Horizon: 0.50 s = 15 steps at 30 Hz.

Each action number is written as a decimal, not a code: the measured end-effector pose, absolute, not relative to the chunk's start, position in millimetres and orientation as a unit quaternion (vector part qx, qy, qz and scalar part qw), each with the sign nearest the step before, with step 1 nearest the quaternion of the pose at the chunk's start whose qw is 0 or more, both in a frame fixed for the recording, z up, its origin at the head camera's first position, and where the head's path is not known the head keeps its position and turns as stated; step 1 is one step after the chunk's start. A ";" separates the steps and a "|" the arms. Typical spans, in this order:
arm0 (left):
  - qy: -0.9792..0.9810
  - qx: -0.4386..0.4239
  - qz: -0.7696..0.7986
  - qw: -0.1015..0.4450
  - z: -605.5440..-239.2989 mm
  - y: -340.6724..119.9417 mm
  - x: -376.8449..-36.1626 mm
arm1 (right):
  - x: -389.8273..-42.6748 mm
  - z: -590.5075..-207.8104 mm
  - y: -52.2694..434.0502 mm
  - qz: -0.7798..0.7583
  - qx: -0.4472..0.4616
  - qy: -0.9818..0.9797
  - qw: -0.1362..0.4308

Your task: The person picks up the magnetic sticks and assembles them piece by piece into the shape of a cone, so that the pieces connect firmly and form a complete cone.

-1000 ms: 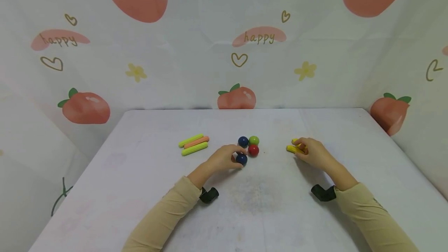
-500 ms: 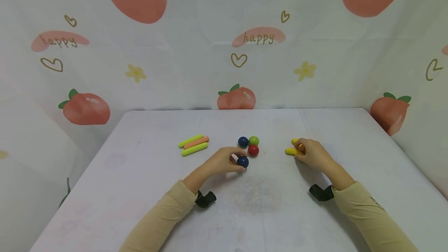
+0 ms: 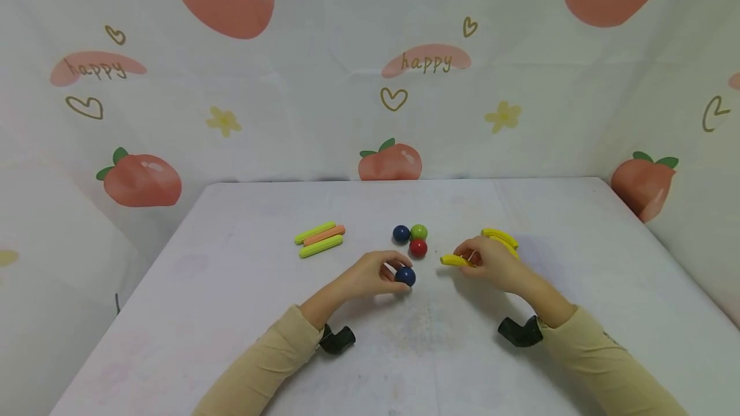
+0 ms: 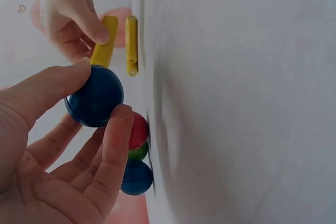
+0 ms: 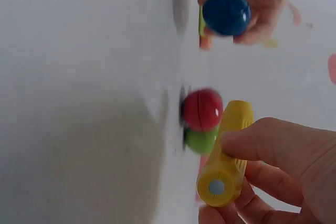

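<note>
Blue ball [image 3: 405, 276] sits pinched in the left hand [image 3: 370, 273], just off the white tabletop [image 3: 231, 313] and a bit nearer the person than the other three balls. From the head view, that cluster, another blue ball [image 3: 401, 234], a green ball [image 3: 419, 232] and a red ball [image 3: 418, 248], is bunched tight together, touching. The right hand [image 3: 491, 262] grips a yellow stick [image 3: 454, 260] by one end, free end aimed toward the held ball, so it looks lined up for joining. More curved yellow pieces [image 3: 500, 237] lie just behind that hand, and three straight sticks [image 3: 320, 238] lie well off to the left.

Left wrist view: thumb and fingers [image 4: 116, 145] curl round the ball, leaving most of its surface bare, which I'd guess keeps a spot open for the stick. The right hand's stick [image 4: 105, 43] shows beyond it, near but apart.

Right wrist view: the stick's round end cap [image 5: 215, 186] faces the camera, fingers wrapped round the shaft; red and green balls sit just beside it on the tabletop.
</note>
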<state>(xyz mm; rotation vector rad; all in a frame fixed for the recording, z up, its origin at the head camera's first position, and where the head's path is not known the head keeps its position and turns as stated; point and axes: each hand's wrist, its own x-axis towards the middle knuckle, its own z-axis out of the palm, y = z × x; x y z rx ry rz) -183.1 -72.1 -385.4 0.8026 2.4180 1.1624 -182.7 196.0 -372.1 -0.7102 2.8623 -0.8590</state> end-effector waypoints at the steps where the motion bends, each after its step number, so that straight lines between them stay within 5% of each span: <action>1: 0.851 0.281 0.409 0.173 -385.6 -71.5 -182.5 | -181.0 -372.4 192.6 -0.283 -0.234 0.929 0.042; 15: 0.841 0.286 0.418 0.192 -387.6 -66.3 -177.2 | -170.9 -379.1 168.8 -0.302 -0.290 0.905 0.073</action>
